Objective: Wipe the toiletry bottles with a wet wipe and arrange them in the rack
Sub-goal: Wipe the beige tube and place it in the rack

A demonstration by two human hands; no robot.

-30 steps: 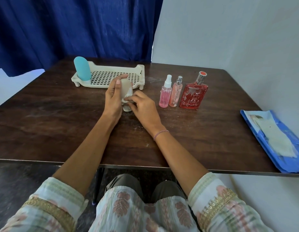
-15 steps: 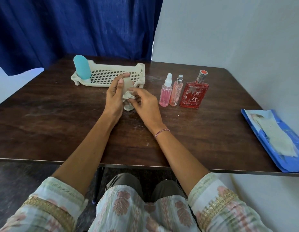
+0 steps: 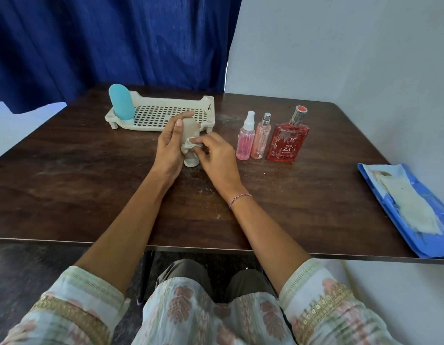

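Step in hand: wiping. The left hand (image 3: 169, 148) grips the beige bottle (image 3: 190, 127), just at 6 o'clock of the rack (image 3: 166, 113). The right hand (image 3: 216, 155) pinches the wet wipe (image 3: 188, 145) against it. Probable next move: lift the bottle toward 12 o'clock and stand it in the rack.

I see only the ends of the beige bottle (image 3: 189, 128); the left hand (image 3: 169, 148) and bunched wipe (image 3: 188, 145) hide its middle. The blue pack (image 3: 415, 215) runs off the right edge.
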